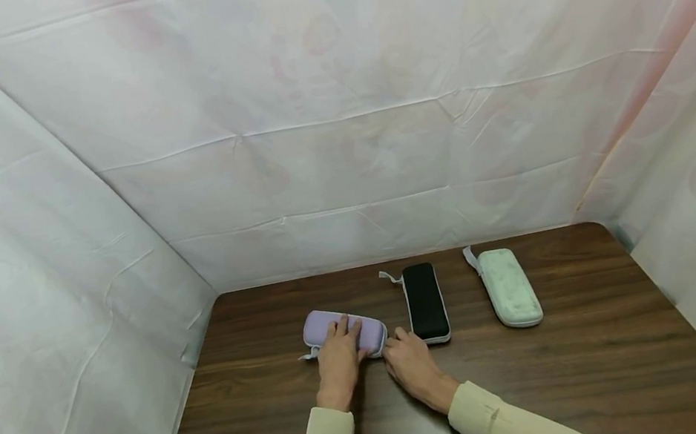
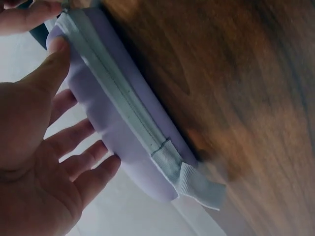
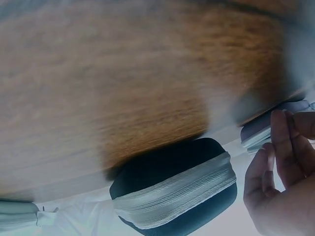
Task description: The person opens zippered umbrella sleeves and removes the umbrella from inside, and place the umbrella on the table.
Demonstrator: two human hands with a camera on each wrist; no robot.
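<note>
A purple zippered pencil case (image 1: 320,324) lies slantwise on the table, with a pale zipper band (image 2: 115,93) round its side and a grey fabric tab (image 2: 199,186) at its left end. My left hand (image 1: 338,359) holds it, fingers over the top and thumb against the near side. At the case's right end, my right hand (image 1: 412,367) pinches the small zipper pull (image 2: 64,8) between thumb and index finger. Just right of that hand is a black pencil case (image 1: 424,299) with a grey zipper band (image 3: 177,191).
A mint green pencil case (image 1: 510,286) lies farther right, its tab (image 1: 471,258) pointing to the back. Dark wood tabletop (image 1: 249,412) extends around the cases. Pale printed sheets (image 1: 340,165) hang behind and at both sides.
</note>
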